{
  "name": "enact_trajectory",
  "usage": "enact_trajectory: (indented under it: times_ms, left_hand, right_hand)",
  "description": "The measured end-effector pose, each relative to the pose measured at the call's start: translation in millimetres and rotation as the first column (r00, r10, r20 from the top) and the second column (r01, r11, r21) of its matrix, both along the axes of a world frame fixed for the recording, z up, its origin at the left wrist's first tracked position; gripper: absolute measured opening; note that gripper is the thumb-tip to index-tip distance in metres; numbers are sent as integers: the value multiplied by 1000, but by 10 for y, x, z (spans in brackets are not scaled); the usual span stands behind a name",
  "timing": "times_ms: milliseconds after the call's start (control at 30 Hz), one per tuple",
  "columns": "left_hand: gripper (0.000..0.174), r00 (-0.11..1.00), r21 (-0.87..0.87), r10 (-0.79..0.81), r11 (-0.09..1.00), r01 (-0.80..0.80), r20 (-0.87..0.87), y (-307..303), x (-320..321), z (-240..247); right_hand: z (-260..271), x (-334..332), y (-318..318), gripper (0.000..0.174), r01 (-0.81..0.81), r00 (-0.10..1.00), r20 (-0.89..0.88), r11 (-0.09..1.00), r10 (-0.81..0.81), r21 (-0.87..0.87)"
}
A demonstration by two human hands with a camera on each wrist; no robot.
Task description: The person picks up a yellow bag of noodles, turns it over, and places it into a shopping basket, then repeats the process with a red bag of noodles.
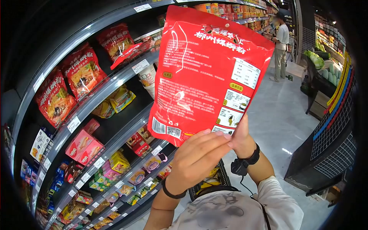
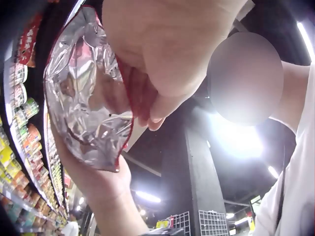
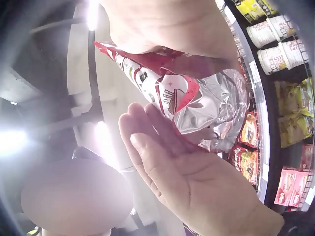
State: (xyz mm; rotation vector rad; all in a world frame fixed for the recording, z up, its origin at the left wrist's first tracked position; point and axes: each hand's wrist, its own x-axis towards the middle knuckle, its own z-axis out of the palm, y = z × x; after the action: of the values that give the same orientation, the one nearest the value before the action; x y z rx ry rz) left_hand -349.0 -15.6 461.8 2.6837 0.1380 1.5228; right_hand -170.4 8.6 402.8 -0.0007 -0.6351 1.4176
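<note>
A red noodle bag [image 1: 207, 76], its printed back toward me, is raised before the shelves. My right hand [image 1: 242, 134] grips its lower corner, thumb along the edge and the other fingers hidden behind. My left hand [image 1: 199, 159] lies across the bottom edge, its fingers straight. In the right wrist view, the left hand [image 3: 182, 167] shows a flat palm beside the bag's silvery bottom [image 3: 209, 108], with the right hand [image 3: 172, 29] above. The left wrist view shows the silvery bottom [image 2: 93, 98] between both hands.
Similar red noodle bags [image 1: 82, 71] stand on the shelf at left, above pink boxes [image 1: 84, 147] and other packets. A basket [image 1: 209, 180] is low in front of my body. A person [image 1: 281, 46] stands farther down the aisle. At right are a wire-mesh rack [image 1: 335, 153] and vegetables [image 1: 316, 60].
</note>
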Motion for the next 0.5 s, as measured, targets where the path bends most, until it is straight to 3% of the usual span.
enact_trajectory:
  times_ms: [100,267,400,433,467,500]
  left_hand:
    - [30,993,-6,11,1000,-12,-121,-50,-43,42]
    - [31,993,-36,-8,999,3,-119,-22,-93,19]
    - [47,996,-125,10,992,-21,-92,-15,-122,-24]
    - [55,994,-152,48,986,-63,-102,-30,-110,-24]
    - [63,989,-178,89,978,-109,-114,-57,-99,-27]
    - [72,983,-203,133,966,-157,-127,-81,-92,-33]
  right_hand:
    - [-44,6,14,66,-25,999,-28,999,27,40]
    - [-85,-23,35,67,-65,997,-39,994,68,90]
    - [-144,-80,69,60,123,992,1,989,-124,76]
    - [-12,-191,1,58,225,973,57,974,-224,-9]
    - [13,-200,-5,56,161,984,67,986,-164,45]
    - [111,-281,-31,55,269,956,123,963,-268,1]
